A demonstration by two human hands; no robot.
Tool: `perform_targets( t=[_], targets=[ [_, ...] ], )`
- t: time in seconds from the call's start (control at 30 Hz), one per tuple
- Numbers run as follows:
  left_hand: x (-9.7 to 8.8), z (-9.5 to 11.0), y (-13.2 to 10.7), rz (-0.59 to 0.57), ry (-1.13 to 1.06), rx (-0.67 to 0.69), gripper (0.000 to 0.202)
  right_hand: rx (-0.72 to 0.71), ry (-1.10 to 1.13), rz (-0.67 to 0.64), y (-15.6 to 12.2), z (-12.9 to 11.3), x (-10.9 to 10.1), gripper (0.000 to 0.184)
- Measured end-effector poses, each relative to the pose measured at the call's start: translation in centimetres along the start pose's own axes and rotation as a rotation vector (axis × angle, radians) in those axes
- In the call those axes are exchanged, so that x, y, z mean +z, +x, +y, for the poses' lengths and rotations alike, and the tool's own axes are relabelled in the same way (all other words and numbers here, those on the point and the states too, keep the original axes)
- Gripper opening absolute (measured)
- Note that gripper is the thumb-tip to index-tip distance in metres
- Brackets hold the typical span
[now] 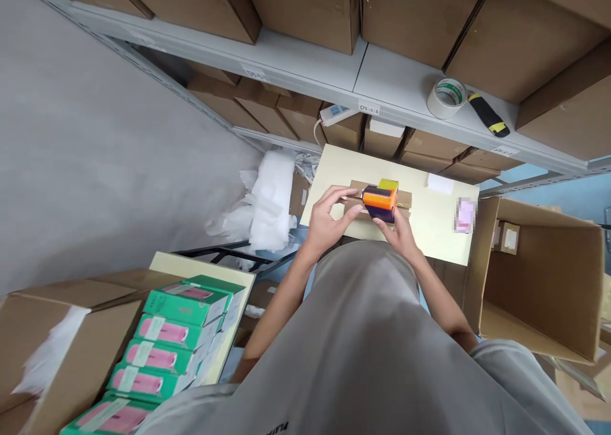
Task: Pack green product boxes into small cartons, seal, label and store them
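A small brown cardboard box (356, 200) lies on a pale yellow table (434, 225). My left hand (329, 221) curls around the box's left end, fingers and thumb pressed on the flap. My right hand (398, 228) grips an orange and purple tape dispenser (380, 202) that rests on top of the box. A yellow-green piece (388, 185) shows just behind the dispenser.
Green boxes with pink labels (172, 333) are stacked at lower left on an open carton. An open empty carton (534, 276) stands at right. A tape roll (446, 97) and a black-yellow knife (487, 114) lie on the shelf above. White foam wrap (267, 206) hangs at left.
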State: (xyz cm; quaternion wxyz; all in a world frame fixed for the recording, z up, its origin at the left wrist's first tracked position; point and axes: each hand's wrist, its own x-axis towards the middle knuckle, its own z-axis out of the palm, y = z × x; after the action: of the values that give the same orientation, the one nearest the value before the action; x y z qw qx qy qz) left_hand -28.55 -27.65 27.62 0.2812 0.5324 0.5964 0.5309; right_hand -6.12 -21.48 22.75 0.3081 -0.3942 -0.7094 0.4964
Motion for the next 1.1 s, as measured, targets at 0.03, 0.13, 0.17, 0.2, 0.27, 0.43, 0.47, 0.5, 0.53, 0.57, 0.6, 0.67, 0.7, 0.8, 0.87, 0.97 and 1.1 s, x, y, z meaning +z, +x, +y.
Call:
perform_targets(
  t=[0.03,0.13,0.17,0.2,0.27,0.43,0.47,0.5,0.53,0.57,0.6,0.67,0.7,0.8,0.87,0.97,1.1],
  targets=[
    [-0.6,0.5,0.2,0.013,0.004,0.020,0.042,-0.064,-0.068,-0.015,0.0,0.0,-0.3,0.049],
    [-1.8,2.0,0.7,-0.005,0.020,0.070,0.042,-0.263,-0.249,-0.040,0.0,0.2,-1.3,0.030],
    [-2.0,2.4,0.7,-0.018,0.028,0.078,0.040,-0.322,-0.299,-0.045,0.1,0.2,-1.6,0.026],
    [-2.1,2.8,0.7,-0.031,0.038,0.083,0.038,-0.375,-0.342,-0.050,0.2,0.2,-1.9,0.023],
    [-2.2,3.3,0.5,-0.057,0.056,0.095,0.033,-0.464,-0.416,-0.056,0.3,0.1,-2.4,0.022],
    [-2.8,4.4,0.2,-0.093,0.106,0.144,0.026,-0.614,-0.588,-0.014,0.4,-1.1,-3.6,0.013],
    [-3.0,4.8,0.2,-0.095,0.123,0.155,0.026,-0.624,-0.623,-0.007,0.4,-1.5,-3.8,0.014],
    [-3.3,5.1,0.2,-0.097,0.143,0.171,0.025,-0.629,-0.657,-0.003,0.3,-1.9,-4.0,0.015],
    [-3.5,5.5,0.2,-0.100,0.164,0.190,0.024,-0.637,-0.686,0.002,0.2,-2.3,-4.2,0.017],
    [-3.8,6.0,0.2,-0.103,0.185,0.214,0.022,-0.648,-0.710,0.011,0.1,-2.7,-4.3,0.019],
    [-4.0,6.4,0.2,-0.107,0.206,0.240,0.020,-0.666,-0.731,0.025,0.0,-3.1,-4.4,0.019],
    [-4.3,7.3,0.1,-0.117,0.242,0.298,0.019,-0.705,-0.762,0.063,-0.2,-3.8,-4.5,0.020],
    [-4.4,7.7,0.1,-0.120,0.257,0.329,0.020,-0.714,-0.774,0.077,-0.3,-4.1,-4.5,0.019],
    [-4.7,8.5,-0.2,-0.111,0.296,0.424,0.027,-0.687,-0.802,0.085,-0.6,-4.6,-4.6,0.021],
    [-4.8,8.8,-0.5,-0.103,0.327,0.464,0.029,-0.667,-0.817,0.084,-0.7,-4.7,-4.6,0.022],
    [-5.1,8.9,-0.9,-0.091,0.372,0.493,0.027,-0.685,-0.835,0.098,-0.8,-4.6,-4.7,0.024],
    [-5.4,8.8,-1.1,-0.080,0.413,0.499,0.023,-0.653,-0.808,0.074,-0.9,-4.3,-4.8,0.025]
  ],
)
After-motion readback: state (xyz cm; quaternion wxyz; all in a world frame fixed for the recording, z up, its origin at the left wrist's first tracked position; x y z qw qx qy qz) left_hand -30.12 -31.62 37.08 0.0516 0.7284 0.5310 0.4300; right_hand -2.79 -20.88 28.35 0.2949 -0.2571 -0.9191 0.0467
